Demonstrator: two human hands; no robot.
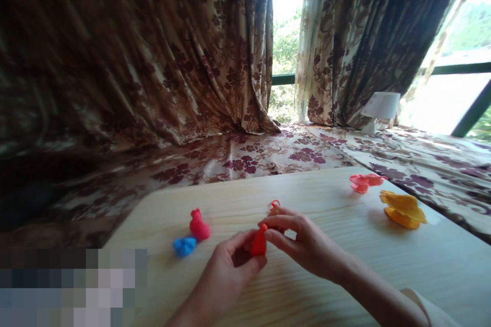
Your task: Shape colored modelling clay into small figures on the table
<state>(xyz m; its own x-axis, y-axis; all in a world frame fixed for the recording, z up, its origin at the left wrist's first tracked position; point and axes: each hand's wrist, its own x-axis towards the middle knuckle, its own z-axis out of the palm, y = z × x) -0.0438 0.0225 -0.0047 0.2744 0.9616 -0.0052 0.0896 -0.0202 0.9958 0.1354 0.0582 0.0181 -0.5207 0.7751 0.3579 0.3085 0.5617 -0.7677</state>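
Note:
Both hands meet over a light wooden table (pixel 345 265). My left hand (pixel 226 273) is curled, thumb and fingers closed on a small red piece (pixel 260 241). My right hand (pixel 301 242) pinches the top of that same red piece with fingertips pressed together. A bit of red loop (pixel 274 204) shows just behind my right fingers. To the left of my hands lie a pink-red lump (pixel 199 226) and a small blue piece (pixel 184 246), touching each other.
A red-pink piece (pixel 365 182) and a yellow folded piece (pixel 403 208) lie at the table's far right. Behind the table is a floral-covered ledge (pixel 291 150) with a small white lamp (pixel 378 110), brown patterned curtains (pixel 153 51) and a window. A blurred patch covers the lower left.

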